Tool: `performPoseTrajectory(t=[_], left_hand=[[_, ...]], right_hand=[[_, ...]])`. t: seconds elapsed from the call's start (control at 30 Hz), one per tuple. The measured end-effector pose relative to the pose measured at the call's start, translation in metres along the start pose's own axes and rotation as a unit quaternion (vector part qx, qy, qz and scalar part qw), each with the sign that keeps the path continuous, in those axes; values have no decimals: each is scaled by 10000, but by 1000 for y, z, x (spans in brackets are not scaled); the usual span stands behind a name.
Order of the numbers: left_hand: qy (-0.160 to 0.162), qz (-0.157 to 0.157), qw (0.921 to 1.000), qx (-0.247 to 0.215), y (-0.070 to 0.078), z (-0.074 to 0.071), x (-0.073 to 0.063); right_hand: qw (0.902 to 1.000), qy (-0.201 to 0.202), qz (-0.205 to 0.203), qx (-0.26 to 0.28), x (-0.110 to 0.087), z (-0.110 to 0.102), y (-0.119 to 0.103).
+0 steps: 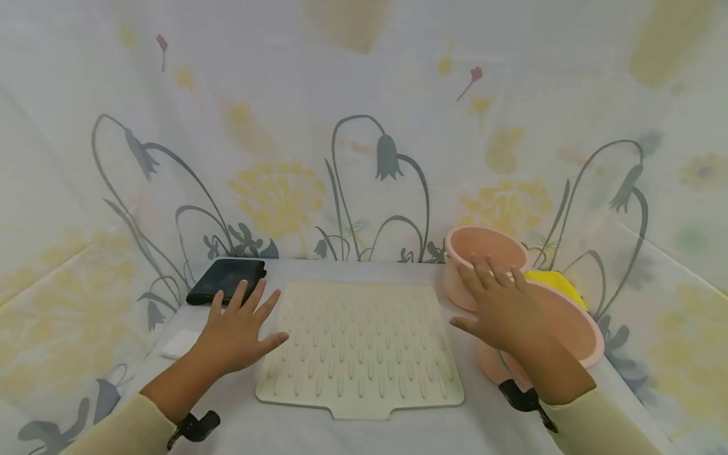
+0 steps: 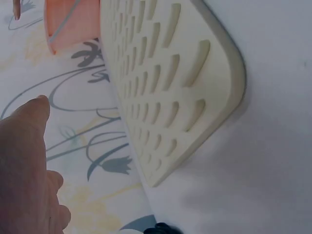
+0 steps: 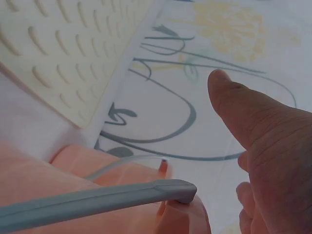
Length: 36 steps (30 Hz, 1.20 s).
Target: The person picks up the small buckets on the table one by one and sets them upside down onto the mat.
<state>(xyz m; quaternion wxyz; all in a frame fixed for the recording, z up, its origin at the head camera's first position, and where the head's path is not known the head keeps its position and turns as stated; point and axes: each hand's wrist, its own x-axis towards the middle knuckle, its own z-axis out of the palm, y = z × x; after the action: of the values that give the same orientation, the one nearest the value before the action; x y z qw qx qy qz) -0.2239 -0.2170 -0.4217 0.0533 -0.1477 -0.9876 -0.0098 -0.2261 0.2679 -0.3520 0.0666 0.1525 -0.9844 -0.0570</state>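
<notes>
A cream washboard-like board (image 1: 364, 347) with raised oval ridges lies flat on the white-covered table, its short tab toward me. My left hand (image 1: 236, 332), fingers spread, hovers by the board's left edge and holds nothing. Over the two pink buckets on the right, my right hand (image 1: 503, 309) is spread and empty too. The farther bucket (image 1: 461, 284) and the nearer bucket (image 1: 591, 341) stand close together. In the right wrist view a grey bucket handle (image 3: 97, 200) crosses below the right thumb.
Behind the left hand lies a black pouch-like item (image 1: 224, 281), with a small white block (image 1: 181, 343) nearer me. Something yellow (image 1: 557, 285) shows behind the near bucket. A flower-printed cloth (image 1: 364, 202) walls in the table's back and sides.
</notes>
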Motion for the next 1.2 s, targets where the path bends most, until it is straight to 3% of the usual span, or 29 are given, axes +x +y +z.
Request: performPoseTrajectory(t=[0.2, 0.57, 0.77, 0.9, 1.0, 1.2], left_hand=[[-39, -241, 9982, -548, 8, 14, -9], [-364, -663, 9868, -1433, 24, 35, -24], [-531, -723, 9744, -2063, 26, 49, -36], [-751, -756, 9547, -2779, 26, 58, -35], [-921, -868, 9437, -3057, 28, 64, -35], [-933, -822, 9435, -3072, 26, 72, -39]], right_hand=[[9998, 62, 175, 94, -15, 0, 1], [9976, 439, 429, 314, -50, 12, 4], [9932, 674, 718, 623, -62, 14, 3], [9888, 917, 1007, 609, -66, 15, -4], [9851, 1092, 1182, 604, -69, 18, -9], [9792, 1493, 1303, 446, -81, 30, -12]])
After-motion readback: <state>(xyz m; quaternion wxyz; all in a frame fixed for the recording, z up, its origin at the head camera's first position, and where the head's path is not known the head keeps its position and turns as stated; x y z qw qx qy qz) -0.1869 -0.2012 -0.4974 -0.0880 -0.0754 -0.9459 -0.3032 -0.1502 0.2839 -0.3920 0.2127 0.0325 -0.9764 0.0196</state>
